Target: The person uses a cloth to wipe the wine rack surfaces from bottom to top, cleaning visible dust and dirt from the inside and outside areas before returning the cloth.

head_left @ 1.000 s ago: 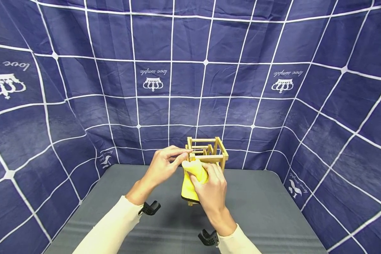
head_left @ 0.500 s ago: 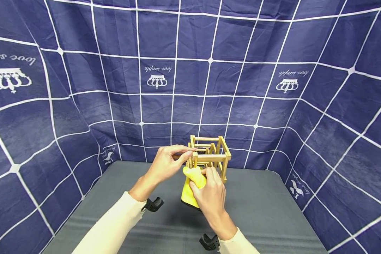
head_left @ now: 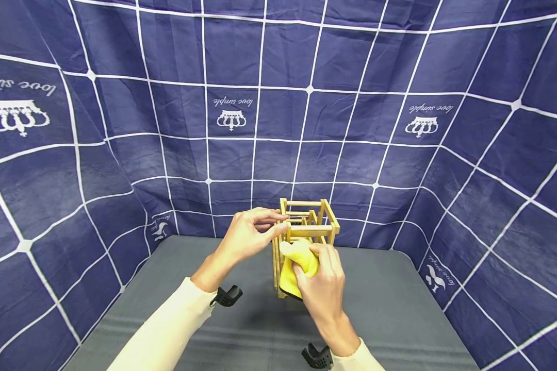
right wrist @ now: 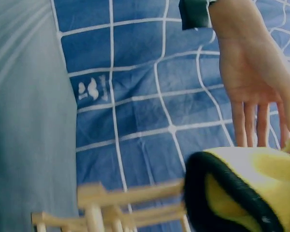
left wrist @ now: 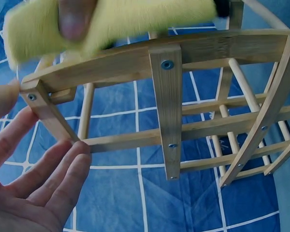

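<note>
A light wooden rack (head_left: 311,232) of slats and round rods stands on the grey surface ahead of me. My left hand (head_left: 250,237) pinches its near upper left corner, thumb on one side and fingertips on the other in the left wrist view. My right hand (head_left: 324,283) grips a bunched yellow cloth (head_left: 301,257) with a dark edge, held at the rack's near side. In the left wrist view the cloth (left wrist: 43,29) lies along a curved slat (left wrist: 111,67). The right wrist view shows the cloth's dark edge (right wrist: 195,193) close up; the gripping fingers are mostly hidden there.
The rack stands on a grey covered table (head_left: 376,299). Blue fabric with white grid lines (head_left: 278,113) hangs behind it and along both sides. Each wrist carries a black camera mount (head_left: 228,296).
The cloth in my right hand first slides down the rack's near side, then shifts right and slightly up. My left hand keeps its hold on the corner. The head view has tilted slightly.
</note>
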`<state>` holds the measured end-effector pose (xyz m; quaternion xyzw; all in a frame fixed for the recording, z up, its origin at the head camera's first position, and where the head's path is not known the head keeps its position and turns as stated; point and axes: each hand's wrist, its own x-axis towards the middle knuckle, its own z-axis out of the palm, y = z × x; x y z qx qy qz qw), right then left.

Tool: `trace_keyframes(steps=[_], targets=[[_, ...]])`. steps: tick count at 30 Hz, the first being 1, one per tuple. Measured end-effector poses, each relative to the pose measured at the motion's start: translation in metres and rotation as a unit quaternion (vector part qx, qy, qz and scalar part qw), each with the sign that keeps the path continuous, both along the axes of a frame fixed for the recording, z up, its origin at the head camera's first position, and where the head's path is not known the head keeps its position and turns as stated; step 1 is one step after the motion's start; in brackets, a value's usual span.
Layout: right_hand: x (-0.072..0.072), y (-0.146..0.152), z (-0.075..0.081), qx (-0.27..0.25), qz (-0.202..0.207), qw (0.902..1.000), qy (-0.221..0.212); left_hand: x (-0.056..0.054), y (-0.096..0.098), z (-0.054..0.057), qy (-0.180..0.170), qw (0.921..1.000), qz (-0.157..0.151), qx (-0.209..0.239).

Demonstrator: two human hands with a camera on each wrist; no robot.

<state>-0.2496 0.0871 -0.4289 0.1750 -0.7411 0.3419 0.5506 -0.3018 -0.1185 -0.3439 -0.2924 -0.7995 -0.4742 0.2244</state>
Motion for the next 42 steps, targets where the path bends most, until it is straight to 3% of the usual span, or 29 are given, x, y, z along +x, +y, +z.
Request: trace_keyframes(steps=[2, 5, 7, 9, 13, 16, 21, 27, 33, 42], targets=[[0.003, 0.014, -0.001, -0.026, 0.000, 0.9984, 0.049, -0.001, 0.003, 0.001, -0.004, 0.9999, 0.007, -0.009], [0.003, 0.032, 0.005, -0.073, -0.018, 0.9880, 0.135, -0.002, 0.006, 0.003, 0.005, 0.9997, 0.015, -0.019], [0.001, 0.043, 0.012, -0.102, -0.034, 0.9812, 0.160, -0.002, 0.007, 0.005, 0.007, 0.9998, 0.014, -0.016], [0.000, 0.051, 0.017, -0.118, -0.056, 0.9807, 0.145, -0.002, 0.007, 0.005, 0.007, 0.9998, 0.013, -0.013], [-0.005, 0.060, 0.020, -0.114, -0.082, 0.9893, 0.039, -0.002, 0.005, 0.005, 0.008, 0.9998, 0.011, -0.018], [-0.010, 0.057, 0.017, -0.108, -0.090, 0.9897, -0.026, -0.004, 0.005, 0.003, 0.017, 0.9997, 0.007, -0.018], [-0.016, 0.049, 0.009, -0.112, -0.113, 0.9850, -0.065, -0.007, 0.006, 0.003, 0.039, 0.9991, -0.010, -0.011], [-0.013, 0.047, -0.009, -0.087, -0.131, 0.9801, -0.121, -0.007, 0.007, 0.005, 0.040, 0.9992, -0.003, -0.005], [-0.014, 0.047, -0.017, -0.066, -0.119, 0.9835, -0.119, -0.007, 0.004, 0.002, 0.028, 0.9996, 0.001, 0.006], [-0.024, 0.053, -0.005, -0.086, -0.079, 0.9926, -0.034, -0.010, 0.005, -0.003, 0.033, 0.9994, -0.009, -0.005]])
